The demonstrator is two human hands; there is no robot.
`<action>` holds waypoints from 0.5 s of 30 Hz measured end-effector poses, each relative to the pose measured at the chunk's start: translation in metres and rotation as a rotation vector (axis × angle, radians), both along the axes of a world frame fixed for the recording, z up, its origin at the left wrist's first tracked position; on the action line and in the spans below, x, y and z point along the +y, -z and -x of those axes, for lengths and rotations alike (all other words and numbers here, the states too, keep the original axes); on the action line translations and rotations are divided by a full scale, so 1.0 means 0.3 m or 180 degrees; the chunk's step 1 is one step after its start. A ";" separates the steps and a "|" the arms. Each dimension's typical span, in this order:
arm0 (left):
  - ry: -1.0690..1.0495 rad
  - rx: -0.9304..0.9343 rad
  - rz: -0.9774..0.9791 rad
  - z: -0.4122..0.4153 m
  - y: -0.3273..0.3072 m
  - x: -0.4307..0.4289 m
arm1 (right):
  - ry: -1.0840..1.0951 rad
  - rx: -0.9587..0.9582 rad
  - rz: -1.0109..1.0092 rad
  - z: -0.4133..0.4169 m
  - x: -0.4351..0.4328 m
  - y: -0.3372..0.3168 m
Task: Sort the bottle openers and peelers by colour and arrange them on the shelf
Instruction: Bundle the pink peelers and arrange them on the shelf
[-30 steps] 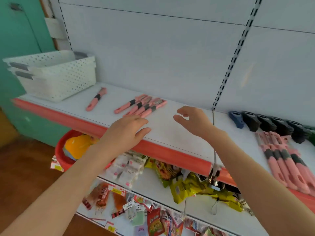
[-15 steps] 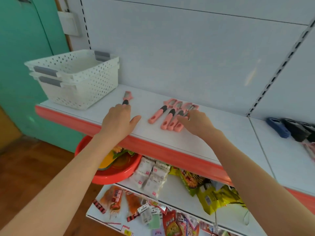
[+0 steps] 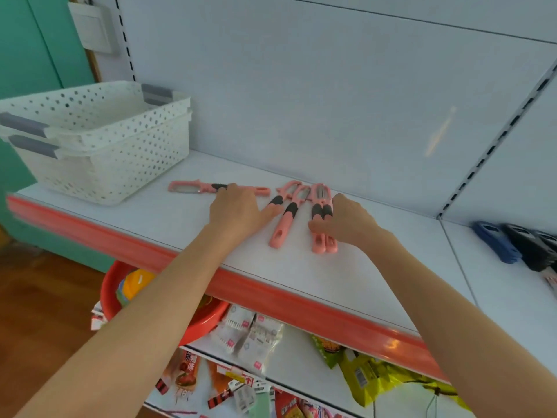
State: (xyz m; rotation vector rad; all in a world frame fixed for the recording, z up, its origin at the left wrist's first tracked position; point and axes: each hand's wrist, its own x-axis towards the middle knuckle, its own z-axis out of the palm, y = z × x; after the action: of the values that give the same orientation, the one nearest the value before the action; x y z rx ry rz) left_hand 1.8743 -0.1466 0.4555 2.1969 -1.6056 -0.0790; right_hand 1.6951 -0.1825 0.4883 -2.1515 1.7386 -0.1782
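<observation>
**shelf_nerd:** where are the pink peelers (image 3: 280, 230) sitting, and why are they laid like that?

**tidy_tom:** They're found on the white shelf (image 3: 301, 273), mid-depth. Five are counted. Four are lined up with blades toward 12 o'clock and handles toward 6, two of them tucked tight as a pair (image 3: 324, 245). The fifth, a lone peeler (image 3: 187, 187), is laid crosswise at roughly 9 o'clock from the group. Probably a neat one-colour row is being built, and the stray is about to be swung in.

**shelf_nerd:** and the hands?

**tidy_tom:** The left hand (image 3: 238, 212) is spread flat and relaxed. Its fingertips are rested on the stray's dark grip, and its thumb is stretched toward 3 o'clock onto the nearest peeler in the row. Nothing is gripped. The right hand (image 3: 349, 221) is laid against the pair, with the thumb set across the handles. Whether they're pinched or only nudged can't be told.

**shelf_nerd:** anything else around?

**tidy_tom:** At 3 o'clock, well apart, bottle openers are lined up: one blue opener (image 3: 494, 242), then at least two black openers (image 3: 530, 245), with the rest cut off by the edge. Two white baskets (image 3: 114, 146) are stacked at 9 o'clock. One red basin (image 3: 110, 294) is seen below, at 7 o'clock.
</observation>
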 end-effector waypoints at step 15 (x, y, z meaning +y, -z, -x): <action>-0.0003 -0.0288 -0.0478 -0.089 -0.046 -0.073 | 0.0134 0.0244 -0.0085 -0.003 -0.001 -0.012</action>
State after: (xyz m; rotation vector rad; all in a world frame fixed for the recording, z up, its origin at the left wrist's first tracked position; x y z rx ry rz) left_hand 1.9011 -0.1684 0.4693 2.3452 -1.6975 -0.1044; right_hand 1.6960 -0.1829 0.4920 -2.1299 1.8193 -0.0838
